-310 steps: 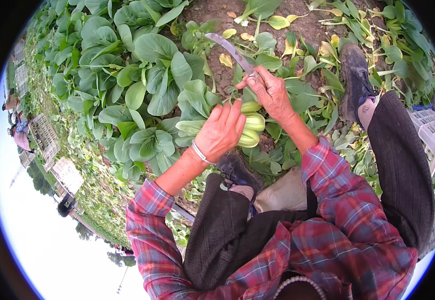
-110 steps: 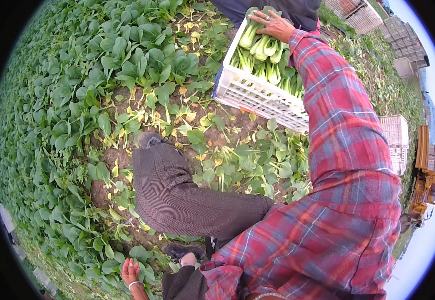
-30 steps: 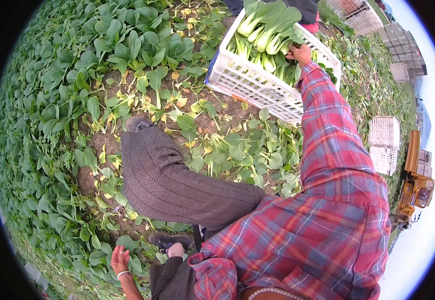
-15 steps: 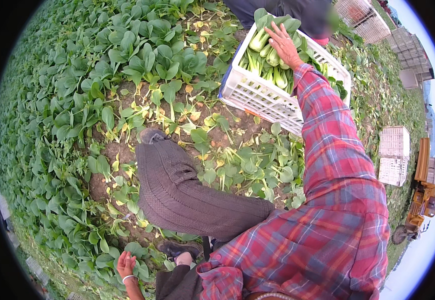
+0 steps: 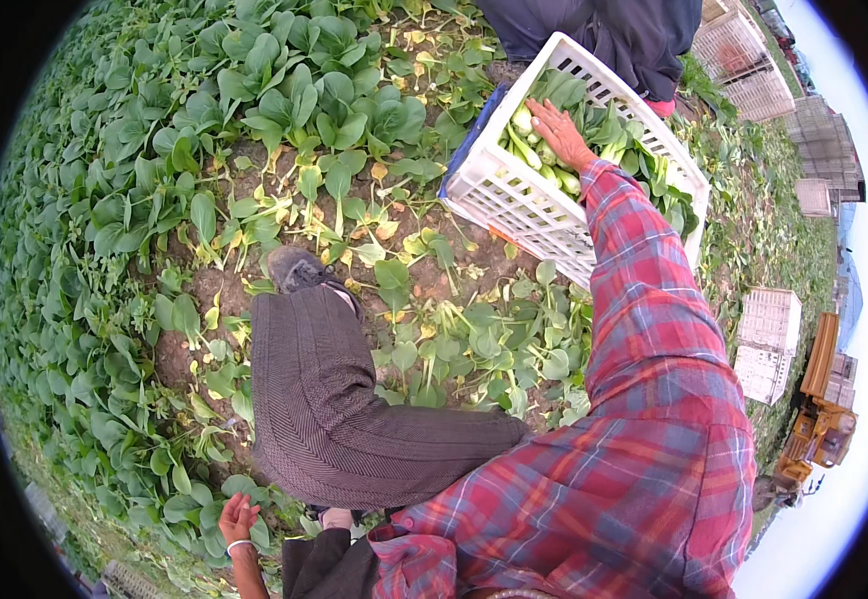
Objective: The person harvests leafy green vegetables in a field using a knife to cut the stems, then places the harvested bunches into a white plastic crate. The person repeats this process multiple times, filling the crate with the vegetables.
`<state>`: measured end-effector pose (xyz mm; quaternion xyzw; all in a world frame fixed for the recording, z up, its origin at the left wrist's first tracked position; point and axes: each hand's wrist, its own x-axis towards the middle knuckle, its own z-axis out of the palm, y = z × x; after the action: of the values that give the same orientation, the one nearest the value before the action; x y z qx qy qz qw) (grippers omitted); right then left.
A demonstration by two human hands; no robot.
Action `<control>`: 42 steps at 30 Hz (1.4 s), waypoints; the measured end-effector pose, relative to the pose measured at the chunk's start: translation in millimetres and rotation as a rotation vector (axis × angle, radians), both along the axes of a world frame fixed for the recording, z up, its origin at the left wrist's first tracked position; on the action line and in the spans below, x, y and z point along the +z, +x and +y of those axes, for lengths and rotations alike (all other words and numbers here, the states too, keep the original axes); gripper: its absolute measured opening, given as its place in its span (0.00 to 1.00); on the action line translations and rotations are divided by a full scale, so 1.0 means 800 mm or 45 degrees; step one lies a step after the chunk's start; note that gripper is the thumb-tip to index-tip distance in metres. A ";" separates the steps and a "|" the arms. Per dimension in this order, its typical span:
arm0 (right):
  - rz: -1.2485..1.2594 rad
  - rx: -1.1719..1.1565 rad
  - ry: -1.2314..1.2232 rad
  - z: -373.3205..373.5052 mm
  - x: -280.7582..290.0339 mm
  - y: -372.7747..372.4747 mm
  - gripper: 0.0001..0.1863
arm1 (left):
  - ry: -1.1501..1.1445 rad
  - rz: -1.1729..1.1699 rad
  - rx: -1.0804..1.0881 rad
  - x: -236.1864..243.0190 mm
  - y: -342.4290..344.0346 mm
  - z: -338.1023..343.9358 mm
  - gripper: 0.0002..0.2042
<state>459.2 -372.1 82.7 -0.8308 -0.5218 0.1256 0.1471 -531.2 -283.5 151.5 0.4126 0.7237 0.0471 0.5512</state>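
My right hand point(image 5: 561, 130) reaches far forward into a white slatted plastic crate point(image 5: 514, 195) and lies flat, fingers stretched, on the pale-stemmed leafy greens point(image 5: 608, 135) packed inside. The red plaid sleeve point(image 5: 653, 329) covers that arm. My left hand point(image 5: 237, 519), a thin bracelet at the wrist, is low at the bottom left with fingers apart, touching the leafy plants by the soil; it holds nothing. My bent leg in dark grey trousers point(image 5: 334, 409) and a grey shoe point(image 5: 294, 268) lie between the two hands.
Rows of green leafy plants point(image 5: 154, 200) fill the left and top. Cut leaves litter the bare soil point(image 5: 434, 290) beside the crate. Another person's dark trousers point(image 5: 593, 30) stand behind the crate. Empty white crates point(image 5: 768, 344) and an orange vehicle point(image 5: 818, 419) sit at right.
My right hand moved from the crate's far right rim onto the greens in its middle. The left hand stayed low by the plants.
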 end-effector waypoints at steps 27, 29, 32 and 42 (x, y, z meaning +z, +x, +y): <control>0.210 1.366 -0.002 0.282 0.222 -0.601 0.18 | 1.407 -1.234 -0.563 0.359 0.164 -0.167 0.36; 0.129 1.517 -0.158 0.300 0.209 -0.675 0.19 | 1.467 -1.313 -0.534 0.336 0.140 -0.173 0.36; 0.060 1.891 -0.126 0.340 0.163 -0.787 0.16 | 1.487 -1.302 -0.491 0.305 0.110 -0.144 0.34; -0.062 1.978 -0.187 0.275 -0.112 -1.025 0.25 | 1.152 0.212 -0.365 0.037 -0.027 -0.030 0.11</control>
<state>-361.1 -152.1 -7.0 -0.2372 -0.9475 0.2085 -0.0498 -553.0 -307.2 180.8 0.7089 0.6081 0.2476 0.2577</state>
